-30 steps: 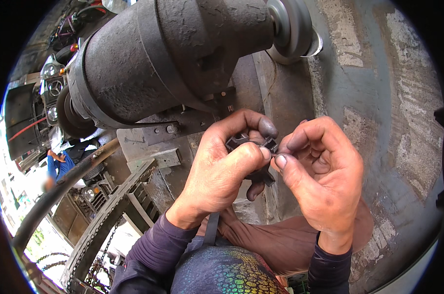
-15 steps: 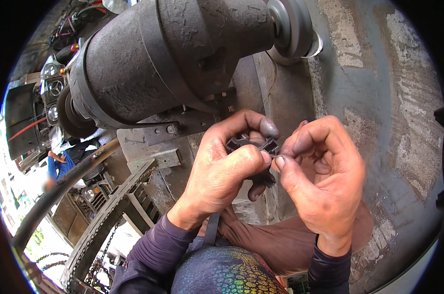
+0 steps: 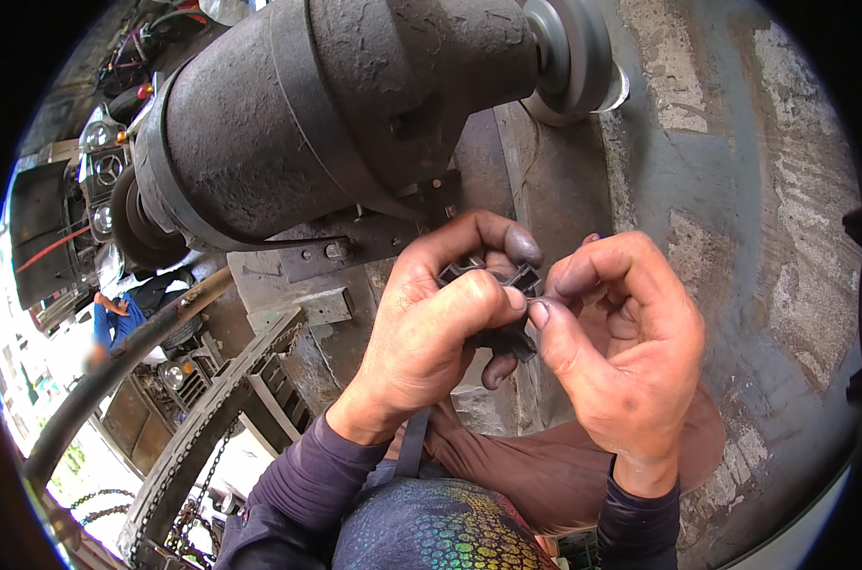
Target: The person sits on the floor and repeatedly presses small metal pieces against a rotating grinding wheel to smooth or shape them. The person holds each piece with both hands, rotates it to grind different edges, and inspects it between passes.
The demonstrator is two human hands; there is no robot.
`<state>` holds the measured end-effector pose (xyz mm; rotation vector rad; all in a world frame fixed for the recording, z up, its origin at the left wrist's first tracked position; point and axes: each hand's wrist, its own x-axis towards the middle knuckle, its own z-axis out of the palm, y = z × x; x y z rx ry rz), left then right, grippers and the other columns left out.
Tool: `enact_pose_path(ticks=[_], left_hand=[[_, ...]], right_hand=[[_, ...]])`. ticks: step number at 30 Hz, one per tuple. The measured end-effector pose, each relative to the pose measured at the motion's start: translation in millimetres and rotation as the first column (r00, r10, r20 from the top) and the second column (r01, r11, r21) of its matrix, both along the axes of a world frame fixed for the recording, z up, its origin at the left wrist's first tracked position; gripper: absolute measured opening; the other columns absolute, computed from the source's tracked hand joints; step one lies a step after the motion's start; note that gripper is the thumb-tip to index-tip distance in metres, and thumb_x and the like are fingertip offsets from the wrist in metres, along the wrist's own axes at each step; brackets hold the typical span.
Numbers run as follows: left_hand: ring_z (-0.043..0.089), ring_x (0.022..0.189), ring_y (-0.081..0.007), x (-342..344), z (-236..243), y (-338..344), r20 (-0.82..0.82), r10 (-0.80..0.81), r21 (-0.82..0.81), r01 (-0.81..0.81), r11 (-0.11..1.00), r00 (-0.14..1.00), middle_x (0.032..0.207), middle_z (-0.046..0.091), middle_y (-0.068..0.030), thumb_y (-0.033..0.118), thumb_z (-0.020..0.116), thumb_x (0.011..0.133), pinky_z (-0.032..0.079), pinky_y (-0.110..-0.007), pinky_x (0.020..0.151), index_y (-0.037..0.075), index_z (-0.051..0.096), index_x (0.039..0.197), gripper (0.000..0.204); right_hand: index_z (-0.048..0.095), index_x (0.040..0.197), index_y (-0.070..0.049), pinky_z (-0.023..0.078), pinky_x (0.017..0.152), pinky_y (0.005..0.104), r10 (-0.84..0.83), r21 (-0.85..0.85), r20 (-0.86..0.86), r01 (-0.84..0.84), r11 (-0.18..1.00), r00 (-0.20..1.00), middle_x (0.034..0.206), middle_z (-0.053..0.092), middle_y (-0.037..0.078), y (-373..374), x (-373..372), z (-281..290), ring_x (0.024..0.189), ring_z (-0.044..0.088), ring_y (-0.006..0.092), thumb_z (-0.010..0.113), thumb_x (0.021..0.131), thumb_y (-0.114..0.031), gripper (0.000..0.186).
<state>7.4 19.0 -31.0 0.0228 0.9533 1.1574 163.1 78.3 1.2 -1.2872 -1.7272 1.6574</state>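
My left hand is closed round a small black slotted part, with the thumb pressed along its top. Narrow arms of the part stick out between thumb and fingers; the rest is covered by the hand. Right beside it, my right hand is closed in a pinch, thumb and fingertips against the part's right edge. Whatever lies between those fingertips is too small to make out. Both hands are in front of my body, above my bent leg in brown trousers.
Just beyond my hands stands a large dark bench grinder, its grey wheel at the upper right and another wheel at left. A chain hangs on a metal frame. Vehicles and a person in blue are farther left.
The right fingertips have shifted very slightly leftward against the black slotted part. The left hand keeps its hold nearly unchanged.
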Motion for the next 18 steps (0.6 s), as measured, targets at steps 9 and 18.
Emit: enact_pose_path(ticks=[9,18], left_hand=[[0.057,0.071,-0.0105,-3.0,1.0,0.3,-0.022,-0.027,0.009,0.027,1.000,0.999,0.083,0.061,-0.0051,0.021,0.057,0.072,0.044,-0.020,0.066,-0.005,0.056,0.113,0.048],[0.061,0.077,-0.0117,0.2,-1.1,-2.0,-0.009,-0.005,0.010,0.005,1.000,1.000,0.090,0.064,-0.0065,0.004,0.058,0.072,0.052,-0.024,0.072,-0.005,0.056,0.116,0.045]], right_hand=[[0.055,0.095,-0.002,0.046,0.091,0.0254,-0.021,0.006,-0.006,0.021,1.000,1.000,0.090,0.059,0.003,-0.8,-1.0,-0.9,0.082,0.056,0.0077,0.064,0.079,0.017,0.027],[0.053,0.097,-0.001,0.045,0.099,0.0286,-0.069,-0.061,-0.042,0.066,0.996,0.997,0.089,0.057,0.005,-1.4,-0.7,-0.6,0.082,0.057,0.0092,0.060,0.080,0.018,0.026]])
